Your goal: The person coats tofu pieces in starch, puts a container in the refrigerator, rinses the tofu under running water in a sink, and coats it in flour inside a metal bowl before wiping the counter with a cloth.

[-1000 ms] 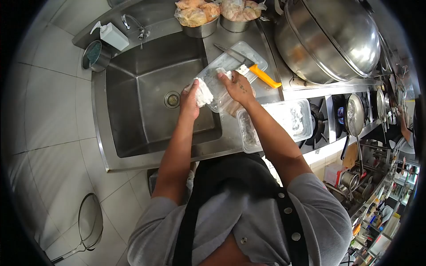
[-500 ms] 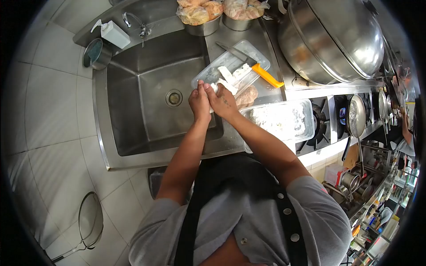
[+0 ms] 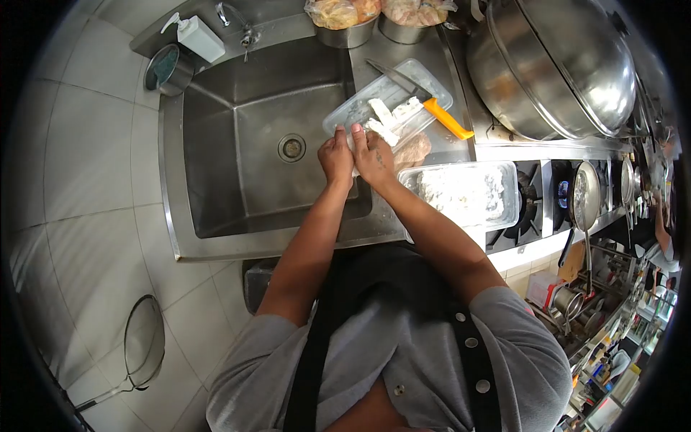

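My left hand and my right hand are pressed together above the sink's right rim, fingers curled and thumbs pointing up. A sliver of something pale shows below the palms; what they hold is mostly hidden. Just beyond my hands, white cheese-like blocks lie on a clear plastic lid. Across that lid rests a knife with an orange handle. To the right of my right hand are a pinkish-brown lump and a clear plastic container of white crumbly food.
The steel sink lies left of my hands. A soap bottle and a faucet stand behind it. Bagged food sits in metal pots at the back. A big steel pot and a frying pan are at the right.
The view has shifted slightly, so the surroundings appear farther right. My hands stay pressed together, with the right fingers shifted and less white showing beside them.
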The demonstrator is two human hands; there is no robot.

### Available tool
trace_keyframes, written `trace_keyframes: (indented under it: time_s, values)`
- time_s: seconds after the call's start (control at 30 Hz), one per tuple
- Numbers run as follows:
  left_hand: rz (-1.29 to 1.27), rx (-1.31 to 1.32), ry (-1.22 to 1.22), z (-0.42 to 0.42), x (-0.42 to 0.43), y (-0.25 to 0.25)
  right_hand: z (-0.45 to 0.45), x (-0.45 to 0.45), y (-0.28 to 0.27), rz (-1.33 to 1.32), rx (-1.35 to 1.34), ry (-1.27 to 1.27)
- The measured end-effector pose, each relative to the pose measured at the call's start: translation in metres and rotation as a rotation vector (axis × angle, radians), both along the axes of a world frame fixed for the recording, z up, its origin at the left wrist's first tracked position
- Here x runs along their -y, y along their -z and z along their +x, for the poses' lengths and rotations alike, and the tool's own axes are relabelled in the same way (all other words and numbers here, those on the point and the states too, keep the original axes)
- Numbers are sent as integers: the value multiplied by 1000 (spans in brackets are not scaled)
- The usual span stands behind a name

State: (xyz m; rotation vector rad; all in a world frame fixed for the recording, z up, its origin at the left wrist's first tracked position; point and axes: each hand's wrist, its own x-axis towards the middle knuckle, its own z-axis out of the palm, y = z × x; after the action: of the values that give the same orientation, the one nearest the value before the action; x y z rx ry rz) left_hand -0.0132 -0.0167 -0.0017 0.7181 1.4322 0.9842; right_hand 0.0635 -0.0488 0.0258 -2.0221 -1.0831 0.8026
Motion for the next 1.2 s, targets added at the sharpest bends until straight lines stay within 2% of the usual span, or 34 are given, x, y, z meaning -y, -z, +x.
trace_keyframes:
  time_s: [0.07, 0.17, 0.27, 0.33, 0.63, 0.77, 0.87, 0.93, 0.97, 1.03, 1.1, 1.13, 1.2]
  values:
    - [33, 47, -31, 3, 4, -19, 2, -1, 6, -2, -15, 6]
    - [43, -39, 80, 0, -3, -10, 6, -1, 13, 54, -19, 11]
    - [41, -212, 152, 3, -1, -27, 4, -2, 9, 91, 35, -5]
    - [72, -110, 73, 3, -1, -14, 2, -4, -2, 50, 86, -13]
    - [81, 84, -87, 11, -2, 6, 13, -13, 18, 207, -159, -26]
    - [43, 193, -48, 10, -10, 4, 19, -12, 9, 15, -383, 80]
    - [-133, 395, 29, -4, -16, 1, 31, -19, 19, -60, -552, 248]
    - [-122, 242, 82, -9, -23, -2, 46, -25, 32, -47, -691, 415]
    - [-115, 166, 110, -12, -29, -3, 61, -26, 47, 14, -557, 360]
    - [-113, 8, 235, -22, -45, 1, 86, -23, 36, 5, -468, 298]
    - [148, -309, 375, -17, -65, 20, 99, -18, 13, -15, -435, 264]
    - [283, -468, 442, -13, -67, 9, 108, -15, 7, -36, -335, 224]
    - [243, -573, 560, -8, -71, -3, 125, -10, -2, -78, -137, 146]
